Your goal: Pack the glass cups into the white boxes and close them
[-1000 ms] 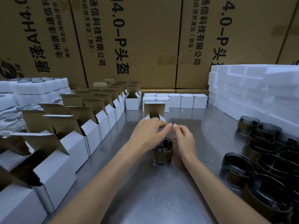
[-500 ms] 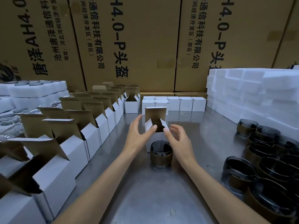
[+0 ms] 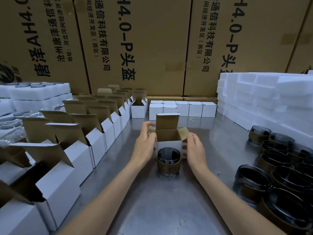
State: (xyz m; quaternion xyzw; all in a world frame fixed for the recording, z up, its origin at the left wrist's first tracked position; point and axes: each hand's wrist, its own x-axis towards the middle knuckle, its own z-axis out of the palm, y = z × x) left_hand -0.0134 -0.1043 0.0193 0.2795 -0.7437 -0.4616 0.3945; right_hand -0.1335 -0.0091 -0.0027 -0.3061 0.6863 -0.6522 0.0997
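**Box spread open, cup waiting just in front**

A white box [image 3: 168,145] stands upright on the steel table [image 3: 152,206], at twelve o'clock from the glass cup [image 3: 168,161] that sits just in front of it, touching or nearly touching its front wall. The lid flap stands straight up at the back and the two side flaps are splayed outward, so the brown interior is fully exposed; this reads as mouth-clearing, done so the cup can drop in without catching a flap.

The left hand [image 3: 146,145] has its grip on the box's nine o'clock side, fingers curled around the left flap and thumb by the wall, bracing it. The right hand [image 3: 194,148] lies against the three o'clock side with fingers fairly straight, pressing the right flap outward rather than clasping it. Neither hand touches the cup, which is probably parked close so one short lift puts it inside.

Toward nine and ten o'clock runs a row of open boxes [image 3: 94,143], flaps up, ready for filling. At twelve o'clock, further back, closed boxes [image 3: 183,108] are lined up, apparently finished ones kept out of the working area. Unpacked cups [image 3: 274,167] crowd the three o'clock edge within easy reach, foam blocks [image 3: 264,99] are stacked at two o'clock, and brown cartons [image 3: 135,44] wall off the back
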